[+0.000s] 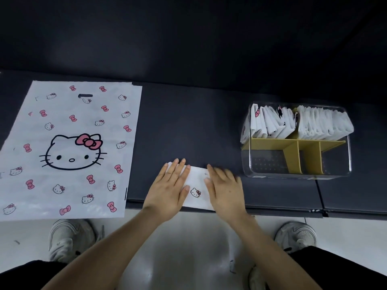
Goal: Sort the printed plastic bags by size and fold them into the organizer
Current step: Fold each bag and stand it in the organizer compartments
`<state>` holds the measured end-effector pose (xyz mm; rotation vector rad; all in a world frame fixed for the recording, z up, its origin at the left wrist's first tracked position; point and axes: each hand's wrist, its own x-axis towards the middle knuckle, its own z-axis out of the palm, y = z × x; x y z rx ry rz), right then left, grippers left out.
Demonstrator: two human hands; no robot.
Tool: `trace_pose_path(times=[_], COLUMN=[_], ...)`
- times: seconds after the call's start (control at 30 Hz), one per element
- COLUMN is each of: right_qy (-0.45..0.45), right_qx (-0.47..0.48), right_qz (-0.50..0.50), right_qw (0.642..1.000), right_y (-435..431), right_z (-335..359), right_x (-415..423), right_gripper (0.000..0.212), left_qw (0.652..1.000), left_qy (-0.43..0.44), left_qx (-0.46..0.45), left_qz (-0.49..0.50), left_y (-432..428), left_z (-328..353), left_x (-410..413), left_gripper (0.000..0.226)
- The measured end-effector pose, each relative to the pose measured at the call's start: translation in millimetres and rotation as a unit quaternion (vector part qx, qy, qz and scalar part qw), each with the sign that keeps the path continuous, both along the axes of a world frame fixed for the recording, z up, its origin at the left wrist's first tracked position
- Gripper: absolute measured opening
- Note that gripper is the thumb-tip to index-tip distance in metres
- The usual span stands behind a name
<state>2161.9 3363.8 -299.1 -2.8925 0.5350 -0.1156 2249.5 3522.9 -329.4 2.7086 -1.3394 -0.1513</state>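
On the table's near edge: a folded bag [196, 191], white with a small cat-face print, lay flat as a narrow strip running away from the person, its near end along the front edge of the table [188, 122].
Left hand: the left hand [169, 191] lay palm down on the strip's left half, its fingers [178, 170] straight and close together, their tips reaching the strip's far end.
Right hand: the right hand [226, 191] lay palm down over the strip's right half, fingers [219, 174] straight and slightly spread; it was blurred, so whether it pressed or only touched could not be told.
Gap between hands: the cat-face print showed in the uncovered middle of the strip, just beside both thumbs.
Left side: a large bag [69, 147] with a big cat face and pink bows lay spread flat, its right edge near the left hand but apart from it, its near edge overhanging the table front.
Right side: a clear organizer [297, 162] with yellow dividers [293, 155] stood well apart from the right hand, with dark tabletop between them.
Organizer contents: folded bags [314, 124] stood upright in the rear compartments; the front compartments showed a dotted base.
Below the table: two pale shoes [71, 237] stood on a light floor [188, 248].
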Motion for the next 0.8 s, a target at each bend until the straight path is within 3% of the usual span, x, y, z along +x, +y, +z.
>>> trace_pose_path(times=[0.2, 0.3, 0.4, 0.47, 0.53, 0.67, 0.73, 0.8], right_qy=[0.213, 0.215, 0.164, 0.098, 0.038, 0.022, 0.024, 0.035], right_qx=[0.151, 0.145, 0.204, 0.385, 0.538, 0.66, 0.711, 0.73], right_qz=[-0.001, -0.007, -0.066, -0.178, -0.275, -0.365, -0.39, -0.389], right_qw=[0.965, 0.966, 0.963, 0.9, 0.796, 0.656, 0.584, 0.56], right_y=[-21.4, -12.2, -7.1, -4.7, 0.0, 14.2, 19.2, 19.3], right_z=[25.9, 29.9, 29.5, 32.7, 36.6, 41.9, 45.9, 48.2], right_x=[29.0, 24.7, 8.3, -5.4, -16.9, -26.3, -27.3, -28.8], right_gripper=[0.032, 0.018, 0.022, 0.027, 0.026, 0.021, 0.015, 0.01], left_qw=[0.995, 0.983, 0.98, 0.981, 0.962, 0.958, 0.96, 0.954], left_qy=[-0.002, -0.029, -0.041, 0.036, 0.124, 0.174, 0.161, 0.166], left_qx=[0.008, 0.01, -0.038, -0.143, -0.228, -0.21, -0.219, -0.249], left_qz=[-0.098, -0.18, -0.189, -0.13, -0.09, -0.091, -0.064, -0.027], left_y=[8.7, 11.3, 8.4, 16.1, 29.8, 41.2, 37.1, 31.7], left_z=[0.0, 4.6, 14.4, 18.3, 19.4, 4.7, -2.7, -2.7], left_x=[21.7, 40.4, 41.8, 23.8, -3.6, -32.7, -28.7, -25.9], left_gripper=[0.056, 0.055, 0.047, 0.04, 0.042, 0.057, 0.051, 0.04])
